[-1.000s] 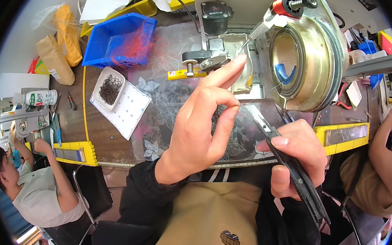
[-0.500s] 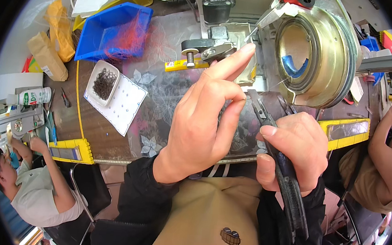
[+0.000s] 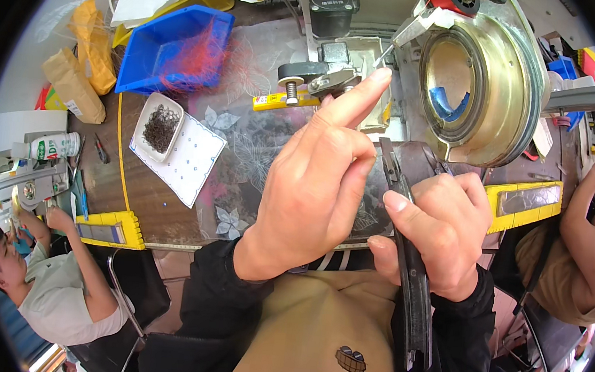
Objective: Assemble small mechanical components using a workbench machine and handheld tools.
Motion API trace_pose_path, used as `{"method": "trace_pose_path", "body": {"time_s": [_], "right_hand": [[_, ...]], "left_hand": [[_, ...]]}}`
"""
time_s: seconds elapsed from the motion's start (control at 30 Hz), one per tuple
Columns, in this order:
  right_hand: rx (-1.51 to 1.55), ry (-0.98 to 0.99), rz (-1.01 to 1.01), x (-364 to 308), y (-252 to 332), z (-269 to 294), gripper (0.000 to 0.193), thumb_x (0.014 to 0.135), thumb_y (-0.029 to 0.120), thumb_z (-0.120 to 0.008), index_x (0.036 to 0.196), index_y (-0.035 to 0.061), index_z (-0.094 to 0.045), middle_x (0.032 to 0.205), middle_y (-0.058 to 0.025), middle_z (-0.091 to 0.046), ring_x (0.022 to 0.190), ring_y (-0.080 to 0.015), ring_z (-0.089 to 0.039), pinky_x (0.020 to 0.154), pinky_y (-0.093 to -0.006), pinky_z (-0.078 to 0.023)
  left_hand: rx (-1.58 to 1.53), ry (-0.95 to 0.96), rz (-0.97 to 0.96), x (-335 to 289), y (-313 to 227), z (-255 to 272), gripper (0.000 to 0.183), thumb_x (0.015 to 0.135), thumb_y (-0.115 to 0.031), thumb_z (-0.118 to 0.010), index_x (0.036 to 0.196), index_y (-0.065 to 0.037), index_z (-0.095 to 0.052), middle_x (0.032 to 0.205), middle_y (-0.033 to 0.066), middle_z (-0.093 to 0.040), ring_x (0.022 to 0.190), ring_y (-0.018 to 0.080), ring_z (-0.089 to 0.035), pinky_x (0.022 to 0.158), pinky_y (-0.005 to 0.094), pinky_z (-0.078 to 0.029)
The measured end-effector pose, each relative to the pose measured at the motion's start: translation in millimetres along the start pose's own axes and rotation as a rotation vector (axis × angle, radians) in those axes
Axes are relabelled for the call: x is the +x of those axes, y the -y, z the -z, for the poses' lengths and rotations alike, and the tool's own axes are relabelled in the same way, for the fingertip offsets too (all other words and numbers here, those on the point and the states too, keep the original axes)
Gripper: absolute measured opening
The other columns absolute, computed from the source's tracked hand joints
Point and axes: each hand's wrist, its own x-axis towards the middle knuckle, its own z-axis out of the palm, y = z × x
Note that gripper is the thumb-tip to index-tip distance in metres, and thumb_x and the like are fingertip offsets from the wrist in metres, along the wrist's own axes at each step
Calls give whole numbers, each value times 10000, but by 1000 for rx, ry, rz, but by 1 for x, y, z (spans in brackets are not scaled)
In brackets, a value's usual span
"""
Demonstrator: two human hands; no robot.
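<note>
My right hand (image 3: 440, 232) grips a long, narrow dark strip (image 3: 411, 293) that runs from near the bench down past my lap. My left hand (image 3: 315, 180) is raised just left of the strip's upper end, thumb and middle fingers pinched together at the strip, index finger stretched toward a small clamp fixture (image 3: 316, 79). Whether the pinch holds anything small is hidden. A large brass-coloured round winding drum (image 3: 484, 82) stands right behind both hands.
A blue bin (image 3: 175, 47) with red wire strands sits at the back left, a white tray with a dish of small dark parts (image 3: 162, 126) beside it. Yellow rails (image 3: 109, 230) edge the bench. Other people sit at the lower left (image 3: 59, 286) and the right (image 3: 587, 237).
Both hands have come closer to the camera and look larger. The left index finger now points further up toward the clamp; the strip stays in my right hand.
</note>
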Motion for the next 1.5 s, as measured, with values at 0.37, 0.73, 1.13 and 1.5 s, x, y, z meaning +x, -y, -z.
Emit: {"method": "trace_pose_path", "body": {"time_s": [0.37, 0.73, 1.13, 1.5], "right_hand": [[-14, -27, 36, -1, -4, -4, 255, 862, 309, -746, 956, 99, -635, 656, 41, -480, 493, -128, -478, 504, -285, -257], [-32, -19, 57, 0, -2, -2, 283, 864, 341, -753, 909, 94, -622, 636, 47, -465, 474, -112, -453, 488, -281, -245], [-17, -9, 52, -2, -7, -9, 282, 864, 314, -756, 925, 70, -629, 615, 18, -465, 479, -140, -466, 472, -294, -261], [563, -242, -274, -26, 0, 6, 257, 820, 129, -609, 1034, -12, -632, 776, -110, -669, 634, -248, -647, 599, -342, -501]], "left_hand": [[-9, 74, 30, 1, -3, 4, 152, 877, 99, -556, 979, 11, -488, 1442, 335, -470, 1305, 461, -515, 1087, 512, -426], [-23, 128, 42, 1, -4, 7, 151, 895, 128, -508, 997, 21, -479, 1467, 366, -424, 1386, 463, -447, 1140, 494, -388], [40, 63, 33, 1, -3, 4, 180, 849, 82, -590, 967, -5, -485, 1447, 269, -510, 1224, 460, -572, 1045, 530, -459], [-1, 129, 75, 0, -7, 10, 142, 907, 109, -507, 1008, 9, -493, 1480, 336, -440, 1380, 443, -470, 1130, 454, -392]]}}
